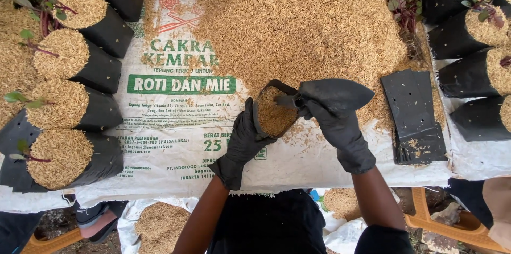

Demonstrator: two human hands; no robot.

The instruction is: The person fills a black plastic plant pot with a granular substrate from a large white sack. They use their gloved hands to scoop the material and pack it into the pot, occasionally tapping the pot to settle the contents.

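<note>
Both my hands wear black gloves. My left hand (244,139) grips the near rim of a small black plastic grow bag (314,93) that lies on its side, mouth toward me. My right hand (334,123) holds the bag's other rim and body. Tan rice husk (274,113) fills the open mouth between my hands. The bag rests at the near edge of a big heap of rice husk (308,19) spread on a white printed sack (175,126).
Filled black bags with seedlings (66,105) line the left side, and more filled bags (474,30) stand at the right. A stack of flat black bags (412,115) lies right of my right hand. Another person's foot in a sandal (96,222) shows at lower left.
</note>
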